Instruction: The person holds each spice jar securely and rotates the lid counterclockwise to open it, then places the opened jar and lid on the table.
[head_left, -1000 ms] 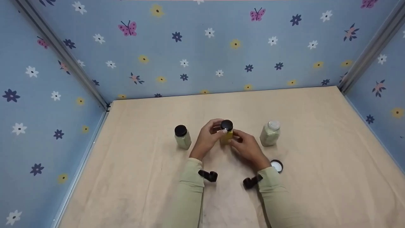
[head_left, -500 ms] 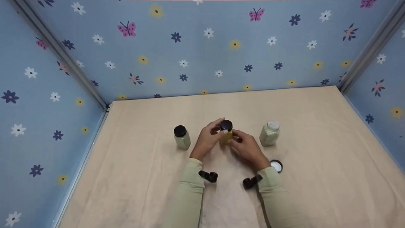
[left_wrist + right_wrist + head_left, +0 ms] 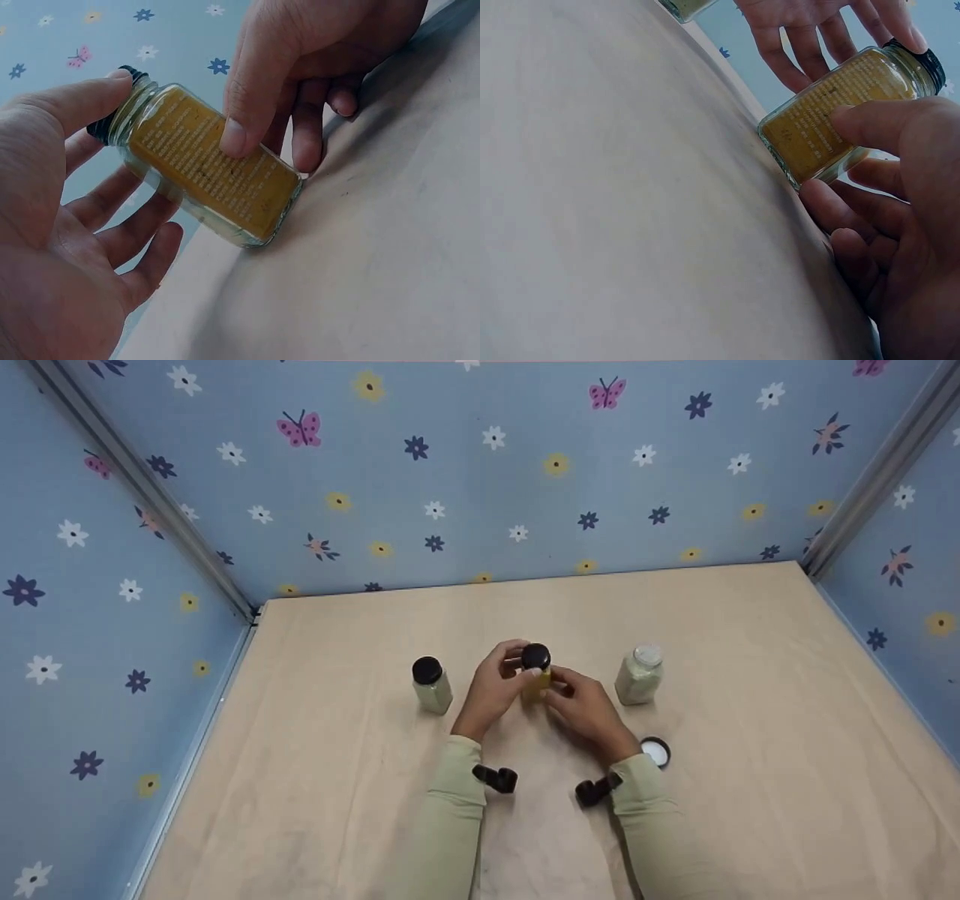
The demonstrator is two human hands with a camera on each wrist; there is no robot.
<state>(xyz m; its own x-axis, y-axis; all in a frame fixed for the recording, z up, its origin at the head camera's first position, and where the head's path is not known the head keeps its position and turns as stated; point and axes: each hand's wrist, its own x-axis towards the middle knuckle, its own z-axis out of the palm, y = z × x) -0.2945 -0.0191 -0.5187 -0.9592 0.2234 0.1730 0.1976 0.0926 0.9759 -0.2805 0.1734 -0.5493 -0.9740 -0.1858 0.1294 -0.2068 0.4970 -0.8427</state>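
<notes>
A glass jar point(image 3: 535, 688) of yellow-brown powder stands upright on the table between the two hands. Its black cap point(image 3: 535, 655) is on, and printed text covers the side seen in both wrist views. With thumb and fingers, my left hand point(image 3: 493, 690) grips the cap; its lower fingers spread beside the glass in the left wrist view. Lower down, my right hand point(image 3: 590, 709) holds the jar's body, the thumb point(image 3: 870, 124) pressed across the printed side and the other fingers partly hidden behind the glass.
Left of the hands stands a black-capped jar point(image 3: 433, 690) of pale green contents. To the right is a similar jar point(image 3: 639, 679) with a whitish top. A loose black cap point(image 3: 656, 752), white inside up, lies by the right wrist. Flowered walls point(image 3: 480, 472) enclose the table.
The left hand's fingers behind the cap reached further forward half a second ago and are now drawn back. The jar and the right hand stay in place.
</notes>
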